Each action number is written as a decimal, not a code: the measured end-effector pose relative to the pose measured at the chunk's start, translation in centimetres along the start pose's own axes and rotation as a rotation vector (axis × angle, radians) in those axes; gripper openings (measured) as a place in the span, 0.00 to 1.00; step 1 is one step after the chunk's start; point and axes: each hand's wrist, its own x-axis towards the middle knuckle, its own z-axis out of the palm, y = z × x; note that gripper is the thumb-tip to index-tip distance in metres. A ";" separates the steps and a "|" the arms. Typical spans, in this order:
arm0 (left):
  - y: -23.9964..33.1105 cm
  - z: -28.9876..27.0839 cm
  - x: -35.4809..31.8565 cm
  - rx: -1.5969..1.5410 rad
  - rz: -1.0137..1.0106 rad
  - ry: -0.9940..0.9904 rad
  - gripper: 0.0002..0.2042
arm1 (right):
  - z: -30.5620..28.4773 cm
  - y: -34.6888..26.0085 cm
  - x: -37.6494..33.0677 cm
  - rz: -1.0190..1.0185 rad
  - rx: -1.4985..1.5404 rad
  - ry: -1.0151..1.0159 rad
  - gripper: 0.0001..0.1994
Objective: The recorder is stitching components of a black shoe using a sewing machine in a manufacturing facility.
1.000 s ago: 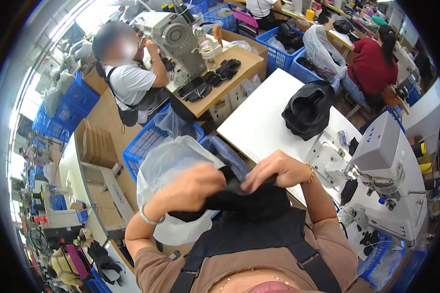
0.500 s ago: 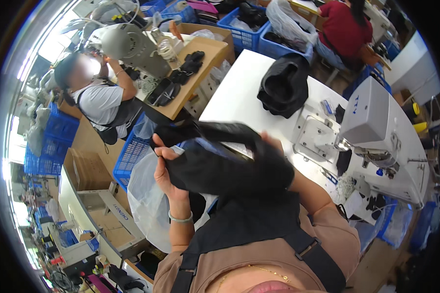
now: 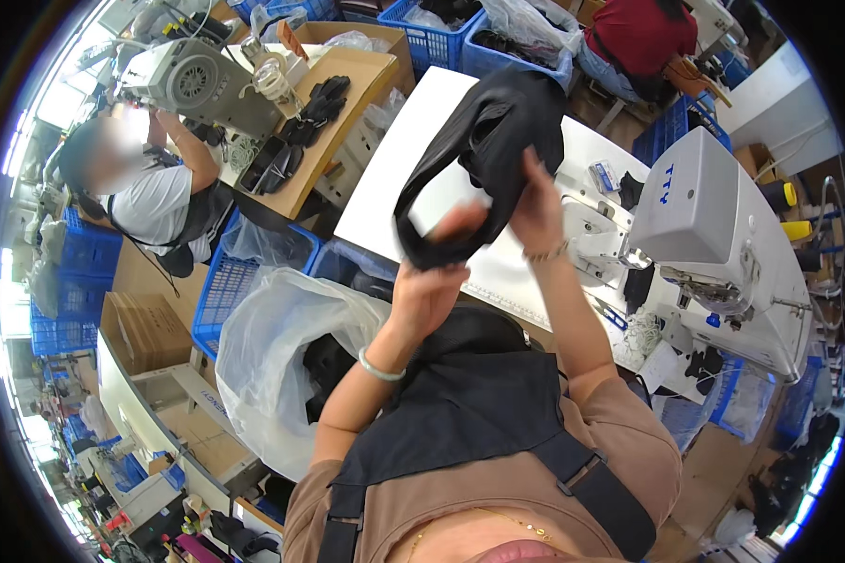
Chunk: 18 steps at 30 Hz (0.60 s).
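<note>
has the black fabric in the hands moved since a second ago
Yes: forward, away from the body. The black fabric was mostly on the near side of the white table; now it shows over the tabletop.

Narrow room over white tabletop (image 3: 418,131) left of black cloth (image 3: 521,117), sewing machine (image 3: 690,211) barring right

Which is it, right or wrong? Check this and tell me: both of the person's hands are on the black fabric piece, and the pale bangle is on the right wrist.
Wrong wrist: the head view shows the pale bangle on the left wrist. The rest stands: the left hand and right hand are both on the black fabric piece.
</note>
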 end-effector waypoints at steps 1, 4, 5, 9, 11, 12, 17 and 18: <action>-0.3 0.0 0.5 -0.035 -0.120 0.067 0.27 | -1.0 -1.6 2.1 -0.067 -0.019 0.090 0.17; 0.4 -1.3 -0.1 0.121 -0.312 0.066 0.26 | -4.6 -6.9 8.5 -0.037 0.058 -0.051 0.11; 0.9 -2.1 -1.1 0.211 -0.352 0.100 0.24 | -6.2 -7.6 10.1 -0.087 -0.024 -0.014 0.10; 5.4 -8.3 -9.2 0.674 -0.497 0.299 0.15 | -13.4 -7.1 13.8 0.052 -0.551 0.337 0.17; 8.2 -11.6 -15.0 0.987 -0.783 0.531 0.13 | -15.9 -7.4 15.0 0.007 -0.614 0.266 0.19; 9.1 -13.5 -17.8 1.112 -0.926 0.691 0.12 | -16.8 -8.1 15.2 -0.248 -1.364 0.049 0.20; 8.4 -22.1 -33.6 1.758 -1.221 1.088 0.12 | -19.2 -10.0 17.2 0.234 -0.560 0.212 0.15; 7.9 -24.0 -36.0 1.808 -1.222 0.995 0.12 | -19.9 -10.0 17.5 0.140 -0.542 0.252 0.16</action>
